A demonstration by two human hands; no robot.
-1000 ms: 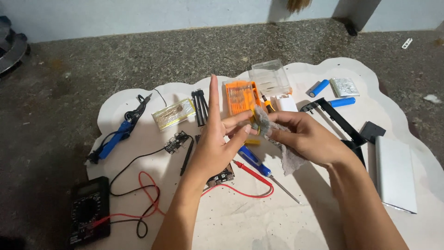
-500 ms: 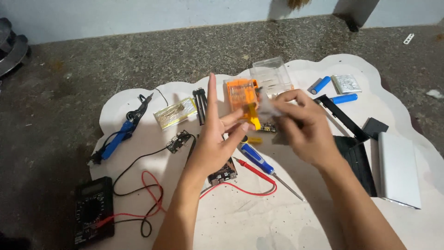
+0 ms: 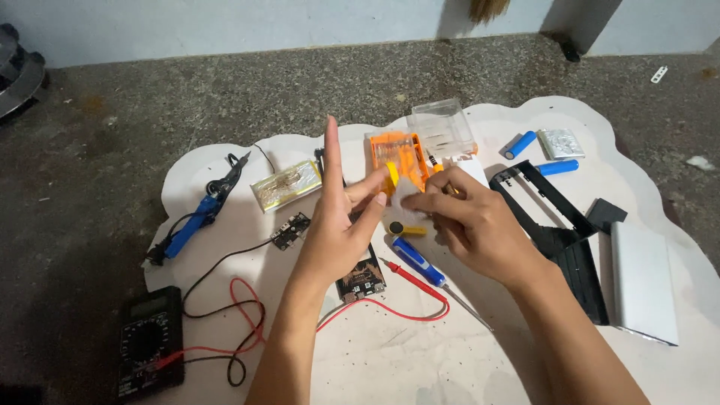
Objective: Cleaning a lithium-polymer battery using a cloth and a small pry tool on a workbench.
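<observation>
Nearest me, at seven o'clock, the black multimeter (image 3: 150, 341) lies on the floor at the edge of the white mat (image 3: 390, 360), its red and black leads (image 3: 240, 330) looping across the mat. Just ahead of my wrists sit a small circuit board (image 3: 361, 279) and the blue-handled screwdriver (image 3: 420, 262), with the red probe (image 3: 409, 281) between them. My left hand (image 3: 337, 225) is half spread, index finger pointing straight up, the other fingertips bent toward my right hand (image 3: 472, 225), which pinches a small piece of white tissue (image 3: 409, 196) against them; something small and yellow (image 3: 391, 178) shows at the tissue's edge, but I cannot tell what it is. At nine o'clock lies the blue soldering iron (image 3: 191, 225). At three o'clock stand the black frame (image 3: 559, 232) and the white case (image 3: 643, 281). Beyond my hands, at twelve, sits the orange bit set (image 3: 396, 154) with its clear lid (image 3: 442, 127), and at one o'clock two blue cells (image 3: 520, 144).
</observation>
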